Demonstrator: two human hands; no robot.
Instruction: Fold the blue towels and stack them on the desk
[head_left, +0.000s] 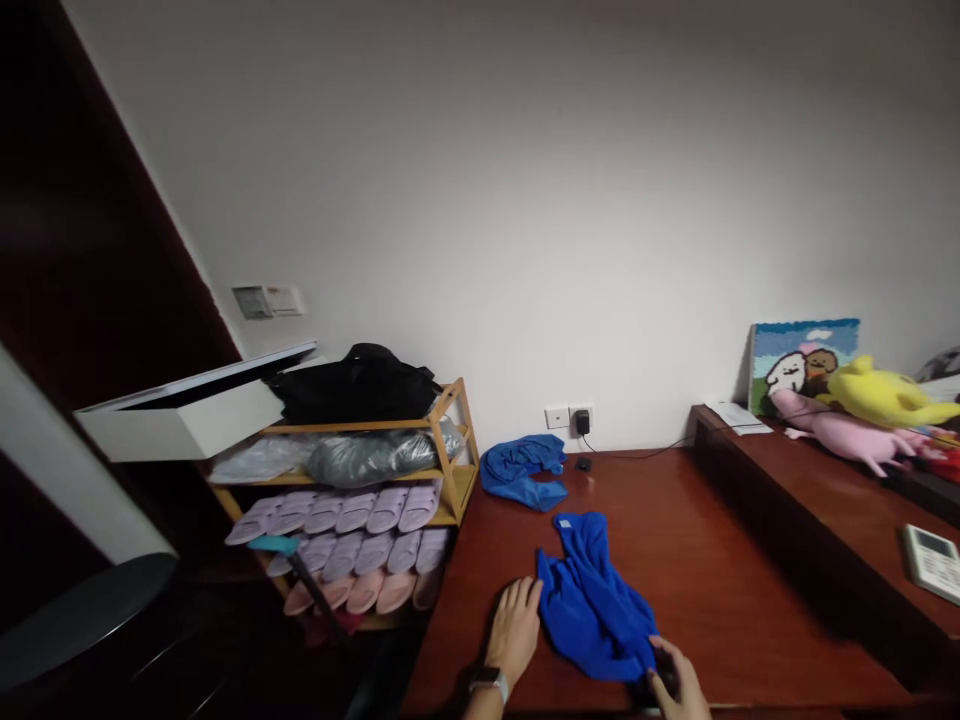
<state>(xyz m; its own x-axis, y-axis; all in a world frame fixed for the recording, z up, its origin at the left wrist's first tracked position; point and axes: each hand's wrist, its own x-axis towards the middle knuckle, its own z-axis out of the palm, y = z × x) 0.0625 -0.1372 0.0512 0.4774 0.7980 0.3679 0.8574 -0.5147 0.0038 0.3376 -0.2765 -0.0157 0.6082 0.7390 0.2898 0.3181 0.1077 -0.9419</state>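
A crumpled blue cloth (596, 605) with a small white label lies on the reddish-brown table (720, 570). At its left edge, my left hand (516, 630) rests with fingers stretched out and flat, the fingertips against the fabric. My right hand (679, 680) is at the lower right corner of the cloth, thumb and fingers closing on its edge. A dark patch under that hand is too dim to make out. Behind lies a second bunched blue cloth (521, 470), touched by neither hand.
A wooden shoe rack (454, 450) with purple slippers (386, 510) and a black bag (360, 385) stands left. A raised ledge on the right bears plush toys (847, 430), a picture (802, 365) and a white remote-like device (934, 560). A black plug (582, 422) trails a cable.
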